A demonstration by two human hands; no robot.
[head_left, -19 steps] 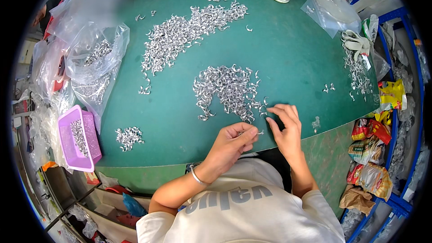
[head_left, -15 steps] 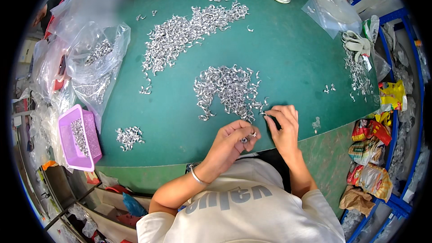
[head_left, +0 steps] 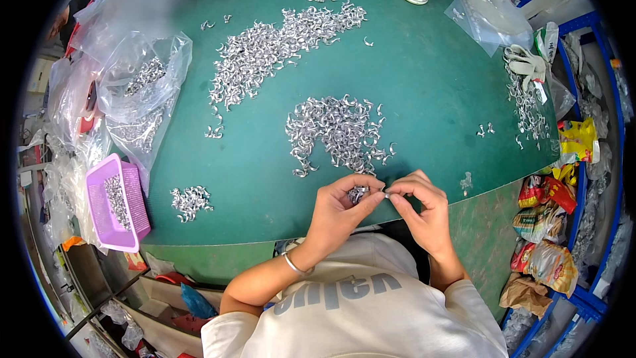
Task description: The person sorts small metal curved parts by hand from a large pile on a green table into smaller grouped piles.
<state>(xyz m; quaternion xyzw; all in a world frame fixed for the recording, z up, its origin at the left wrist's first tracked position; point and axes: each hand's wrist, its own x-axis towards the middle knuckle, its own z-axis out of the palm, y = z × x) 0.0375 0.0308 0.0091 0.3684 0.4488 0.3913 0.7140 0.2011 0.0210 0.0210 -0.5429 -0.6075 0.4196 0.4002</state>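
Left hand (head_left: 339,207) cups small cluster of metal clips (head_left: 358,193); right hand (head_left: 416,204) fingertips pinched on single clip (head_left: 385,193), just right of cluster, lower centre of frame.

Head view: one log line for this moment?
left hand: cupping metal clips | right hand: pinching one clip | nearest pile: on green table

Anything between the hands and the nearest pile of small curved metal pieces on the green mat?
Nothing visible. The left hand and right hand sit just below the pile of small curved silver metal pieces; only bare green mat between.
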